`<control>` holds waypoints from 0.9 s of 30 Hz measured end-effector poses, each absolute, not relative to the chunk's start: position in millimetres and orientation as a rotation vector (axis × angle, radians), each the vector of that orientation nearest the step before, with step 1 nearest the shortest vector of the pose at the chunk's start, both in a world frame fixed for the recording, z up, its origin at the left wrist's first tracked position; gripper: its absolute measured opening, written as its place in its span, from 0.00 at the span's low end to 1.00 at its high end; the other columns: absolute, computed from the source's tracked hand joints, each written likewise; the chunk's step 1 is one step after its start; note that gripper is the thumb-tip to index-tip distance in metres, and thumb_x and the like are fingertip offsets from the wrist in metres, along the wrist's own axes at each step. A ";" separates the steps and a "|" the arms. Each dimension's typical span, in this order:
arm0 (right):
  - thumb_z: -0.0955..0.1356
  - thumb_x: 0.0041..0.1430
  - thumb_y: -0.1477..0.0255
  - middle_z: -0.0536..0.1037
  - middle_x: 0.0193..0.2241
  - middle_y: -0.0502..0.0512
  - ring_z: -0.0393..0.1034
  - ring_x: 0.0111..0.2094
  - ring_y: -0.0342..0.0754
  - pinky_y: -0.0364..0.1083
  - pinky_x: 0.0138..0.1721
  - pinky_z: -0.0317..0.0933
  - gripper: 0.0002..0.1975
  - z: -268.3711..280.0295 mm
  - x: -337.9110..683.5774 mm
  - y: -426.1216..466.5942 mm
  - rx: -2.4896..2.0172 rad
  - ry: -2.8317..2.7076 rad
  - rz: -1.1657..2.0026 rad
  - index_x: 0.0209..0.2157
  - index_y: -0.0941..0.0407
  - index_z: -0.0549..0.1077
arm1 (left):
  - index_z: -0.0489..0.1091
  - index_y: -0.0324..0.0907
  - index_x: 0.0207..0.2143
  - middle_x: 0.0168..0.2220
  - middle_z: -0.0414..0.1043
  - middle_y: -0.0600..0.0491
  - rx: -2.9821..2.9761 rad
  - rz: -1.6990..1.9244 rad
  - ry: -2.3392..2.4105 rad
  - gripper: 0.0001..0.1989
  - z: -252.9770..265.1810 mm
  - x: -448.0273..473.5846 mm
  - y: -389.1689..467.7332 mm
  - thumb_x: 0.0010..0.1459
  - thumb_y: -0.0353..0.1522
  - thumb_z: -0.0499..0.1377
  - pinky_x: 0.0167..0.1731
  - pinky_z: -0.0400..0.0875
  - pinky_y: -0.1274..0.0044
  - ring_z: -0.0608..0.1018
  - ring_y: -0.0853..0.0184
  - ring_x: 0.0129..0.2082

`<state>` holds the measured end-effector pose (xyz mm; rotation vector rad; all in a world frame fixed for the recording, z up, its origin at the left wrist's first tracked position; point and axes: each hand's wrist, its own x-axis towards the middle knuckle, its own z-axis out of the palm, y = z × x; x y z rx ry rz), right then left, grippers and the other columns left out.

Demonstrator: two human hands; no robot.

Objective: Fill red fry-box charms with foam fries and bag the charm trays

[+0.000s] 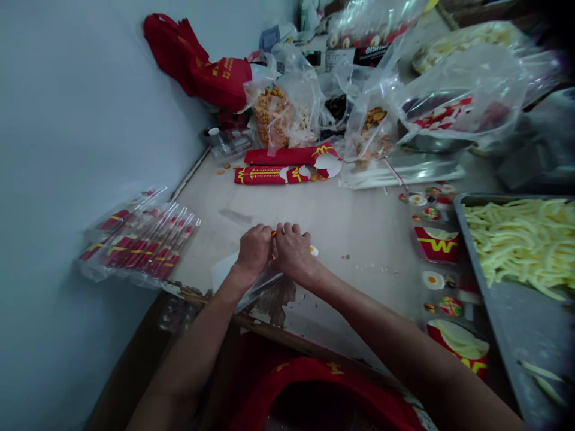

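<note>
My left hand (255, 248) and my right hand (294, 251) meet side by side low over the table, fingers curled. Between and beneath them runs a clear plastic packet (265, 286), which both seem to grip; most of it is hidden. A small red-orange bit shows between the knuckles. Just right of my right hand lies a small fried-egg piece (314, 250). Filled clear packets with red fries boxes (144, 242) are stacked at the left table edge. Flat red fries cartons (287, 157) lie beyond my hands.
A metal tray (492, 305) with pale fries-like strips (525, 239) stands at right. Beside it lie a fries box packet (436, 244) and small toy-like food pieces. Behind are bags of small pieces (273, 117), a bagged metal bowl (435, 143) and a red bag (215, 75) by the wall.
</note>
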<state>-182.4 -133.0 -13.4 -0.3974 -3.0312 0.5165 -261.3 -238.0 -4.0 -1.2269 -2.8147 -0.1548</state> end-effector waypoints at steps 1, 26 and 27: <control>0.71 0.54 0.69 0.71 0.52 0.70 0.64 0.50 0.61 0.57 0.43 0.63 0.36 -12.1 -180.1 -132.6 -0.399 -2.998 0.506 0.63 0.62 0.62 | 0.75 0.39 0.33 0.36 0.78 0.44 -1.227 -0.243 -2.804 0.11 -2.8 -257.2 -236.7 0.67 0.28 0.53 0.38 0.66 0.72 0.78 0.59 0.37; 0.75 0.51 0.51 0.82 0.39 0.61 0.63 0.22 0.40 0.44 0.24 0.56 0.28 -7.4 -118.4 -58.4 -0.769 -1.798 2.512 0.46 0.58 0.79 | 0.72 0.42 0.35 0.33 0.78 0.53 -0.910 -1.172 -2.799 0.06 6.4 -288.9 -258.1 0.63 0.35 0.58 0.35 0.69 0.79 0.78 0.68 0.31; 0.77 0.48 0.53 0.82 0.35 0.58 0.60 0.20 0.38 0.42 0.22 0.53 0.26 -11.1 -118.6 -61.5 -0.787 -1.662 2.565 0.40 0.58 0.79 | 0.72 0.43 0.35 0.33 0.78 0.52 -0.932 -1.086 -2.796 0.06 7.1 -284.6 -255.2 0.63 0.34 0.57 0.35 0.69 0.78 0.78 0.67 0.31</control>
